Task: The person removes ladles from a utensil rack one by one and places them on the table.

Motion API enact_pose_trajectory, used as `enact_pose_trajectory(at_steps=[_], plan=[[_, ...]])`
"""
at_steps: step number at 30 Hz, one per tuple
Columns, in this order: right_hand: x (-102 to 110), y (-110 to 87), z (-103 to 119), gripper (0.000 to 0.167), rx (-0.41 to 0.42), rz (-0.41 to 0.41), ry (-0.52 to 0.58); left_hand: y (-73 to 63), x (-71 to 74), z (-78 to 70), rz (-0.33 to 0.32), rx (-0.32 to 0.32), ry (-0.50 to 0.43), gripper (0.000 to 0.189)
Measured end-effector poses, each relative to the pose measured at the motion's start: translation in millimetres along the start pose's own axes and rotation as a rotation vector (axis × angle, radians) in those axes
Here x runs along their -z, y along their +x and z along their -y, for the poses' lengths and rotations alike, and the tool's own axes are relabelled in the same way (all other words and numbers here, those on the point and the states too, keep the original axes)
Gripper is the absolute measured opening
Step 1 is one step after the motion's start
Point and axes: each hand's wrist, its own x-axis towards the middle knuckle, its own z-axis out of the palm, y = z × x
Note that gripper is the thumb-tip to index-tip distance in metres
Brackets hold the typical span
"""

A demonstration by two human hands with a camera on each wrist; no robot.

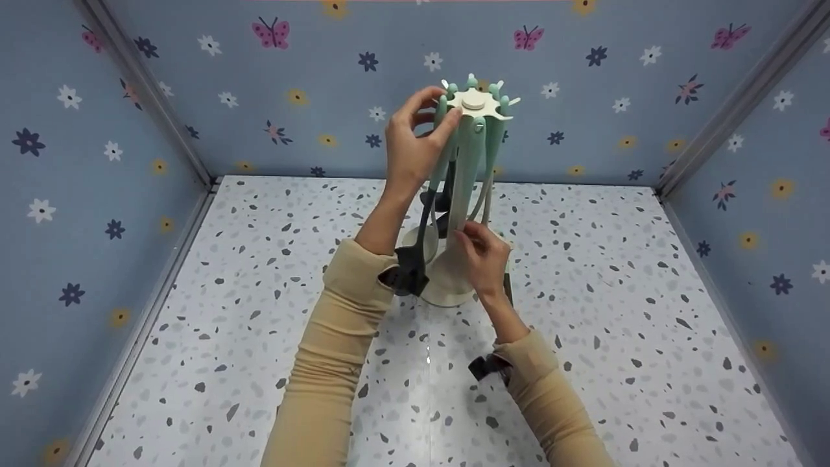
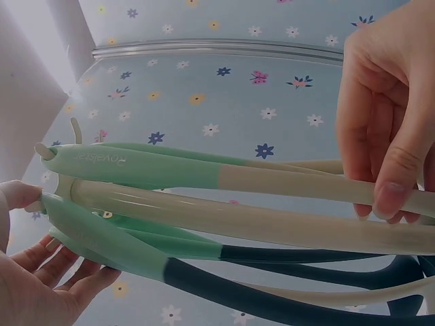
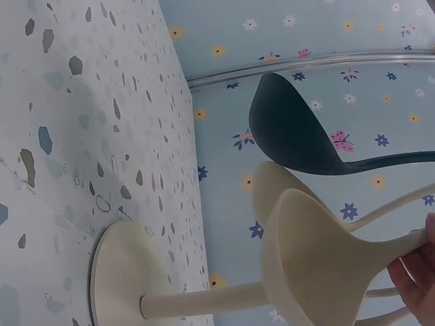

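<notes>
A cream utensil rack [image 1: 473, 102] stands upright, with mint-handled kitchen utensils hanging round its notched top. My left hand [image 1: 418, 139] grips that top, thumb on the rim and fingers around the outer side by a mint handle [image 2: 102, 238] with a dark shaft. Lower down, my right hand [image 1: 483, 256] pinches the beige shaft of a ladle [image 3: 319, 258], just above its bowl. This ladle's mint handle [image 1: 473, 152] is up at the rack's front. Behind the bowl appear a dark ladle [image 3: 292, 129] and another beige utensil [image 3: 268, 190], partly hidden.
The rack's round base [image 3: 129, 272] rests on a white speckled table [image 1: 616, 324]. Blue flower-patterned panels [image 1: 272, 84] enclose the back and both sides, with metal strips [image 1: 149, 97] at the corners. A dark turner [image 1: 412, 259] hangs at the rack's left.
</notes>
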Motion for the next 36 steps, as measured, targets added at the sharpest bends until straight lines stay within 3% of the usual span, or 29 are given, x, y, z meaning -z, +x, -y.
enact_pose_trajectory(at_steps=[7, 16, 36], plan=[[0, -3.2, -7, 0.011, 0.053, -0.028, 0.034, 0.1, 0.4, 3.5, -0.001, -0.033, 0.021, 0.029], [4, -2.2, 2, 0.011, 0.049, -0.025, 0.037, 0.1, 0.5, 1.6, 0.001, -0.009, 0.005, 0.029], [11, -8.1, 14, 0.013, 0.048, -0.006, 0.045, -0.5, 0.4, 1.3, 0.001, -0.022, 0.016, 0.029]])
